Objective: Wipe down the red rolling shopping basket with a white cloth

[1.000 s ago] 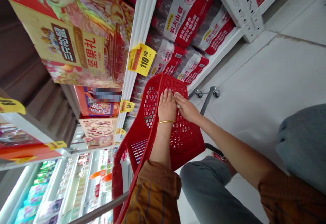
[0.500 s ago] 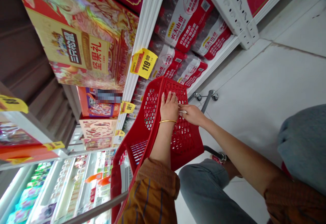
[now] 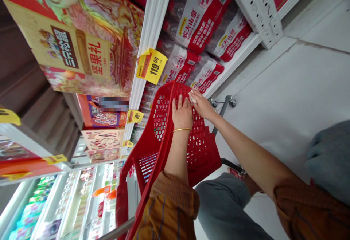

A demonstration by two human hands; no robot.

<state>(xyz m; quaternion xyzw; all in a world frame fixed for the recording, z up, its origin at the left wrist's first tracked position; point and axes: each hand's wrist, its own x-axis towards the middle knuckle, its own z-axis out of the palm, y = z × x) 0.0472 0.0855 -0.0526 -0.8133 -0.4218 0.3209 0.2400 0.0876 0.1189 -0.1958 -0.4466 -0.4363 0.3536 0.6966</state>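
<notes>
A red plastic shopping cart [image 3: 203, 160] with a perforated basket stands in front of me, tilted in the view. My left hand [image 3: 182, 114], with a thin gold bracelet [image 3: 182, 129] at the wrist, lies flat on the side of the basket, fingers stretched out. Just to its right, my right hand [image 3: 202, 105] presses a small crumpled white wipe [image 3: 192, 96] against the perforated panel near its upper edge. That wipe is mostly covered by the fingers, and its exact material is hard to make out.
Packs of bottled water [image 3: 201, 14] fill the low shelf beyond the cart. Nut gift boxes [image 3: 90, 47] stand on the shelf at left, with a yellow price tag [image 3: 152, 66]. A white perforated shelf post [image 3: 254, 10] rises at upper right. Cart wheels [image 3: 232, 101] rest on the tiled floor.
My right hand has moved up along the basket panel with the wipe, away from my left hand. The left hand stays on the basket, its fingers slightly more spread. The view has shifted a little.
</notes>
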